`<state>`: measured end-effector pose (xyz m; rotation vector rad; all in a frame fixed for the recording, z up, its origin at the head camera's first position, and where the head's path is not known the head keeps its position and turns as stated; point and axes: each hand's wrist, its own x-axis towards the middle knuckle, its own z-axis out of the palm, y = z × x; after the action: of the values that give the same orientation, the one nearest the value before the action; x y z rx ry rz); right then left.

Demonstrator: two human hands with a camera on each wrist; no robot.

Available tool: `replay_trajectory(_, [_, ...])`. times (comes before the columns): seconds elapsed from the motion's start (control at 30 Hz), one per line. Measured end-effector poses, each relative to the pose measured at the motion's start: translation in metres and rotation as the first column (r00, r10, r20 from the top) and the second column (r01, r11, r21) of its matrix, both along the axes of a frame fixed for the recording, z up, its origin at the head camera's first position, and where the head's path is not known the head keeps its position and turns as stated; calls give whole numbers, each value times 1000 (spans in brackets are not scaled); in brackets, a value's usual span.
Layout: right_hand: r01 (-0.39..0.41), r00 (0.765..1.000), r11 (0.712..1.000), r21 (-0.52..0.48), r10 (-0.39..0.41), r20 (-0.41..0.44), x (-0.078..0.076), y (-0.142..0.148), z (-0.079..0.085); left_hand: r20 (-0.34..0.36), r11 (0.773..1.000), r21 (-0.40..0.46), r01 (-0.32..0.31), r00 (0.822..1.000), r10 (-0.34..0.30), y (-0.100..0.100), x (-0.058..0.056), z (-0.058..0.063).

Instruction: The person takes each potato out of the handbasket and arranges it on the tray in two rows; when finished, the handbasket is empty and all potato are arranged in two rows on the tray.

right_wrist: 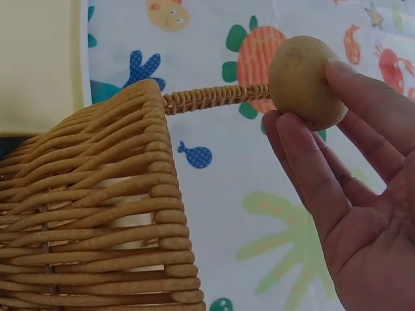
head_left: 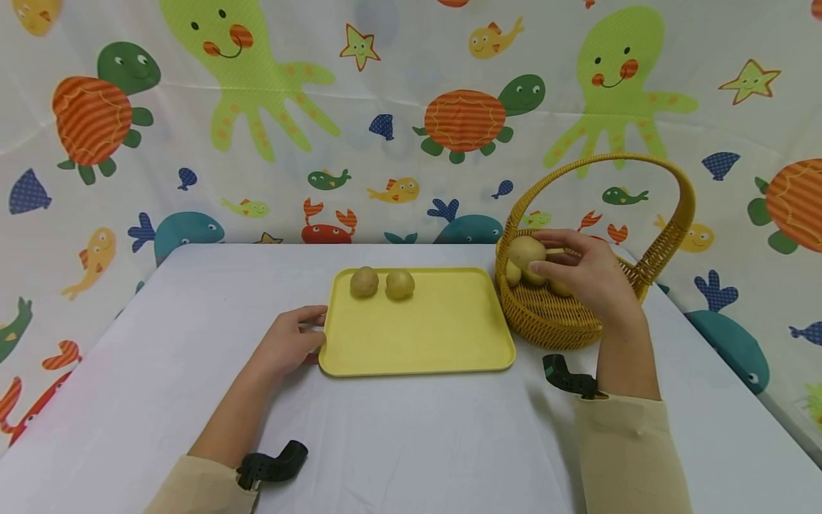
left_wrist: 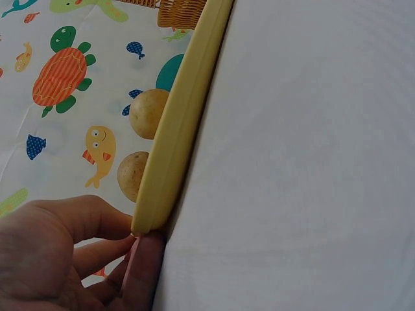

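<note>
Above the wicker basket, my right hand pinches a potato between thumb and fingertips. The right wrist view shows this potato held clear of the basket's woven side. More potatoes lie inside the basket, partly hidden behind the hand. My left hand grips the left edge of a yellow tray, its digits at the rim in the left wrist view. Two potatoes, a left one and a right one, sit near the tray's back edge.
A white cloth covers the table. The basket stands against the tray's right side, its tall handle arching over it. Behind the table hangs a curtain printed with sea animals.
</note>
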<state>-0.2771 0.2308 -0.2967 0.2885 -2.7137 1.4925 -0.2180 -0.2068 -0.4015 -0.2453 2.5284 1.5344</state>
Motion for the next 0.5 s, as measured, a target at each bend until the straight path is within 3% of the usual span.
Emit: replay_trajectory(0.5, [-38,999,998,-46,37,-22,0,-16,0,-1,1000,5,-4,1000,4,0,0,-1])
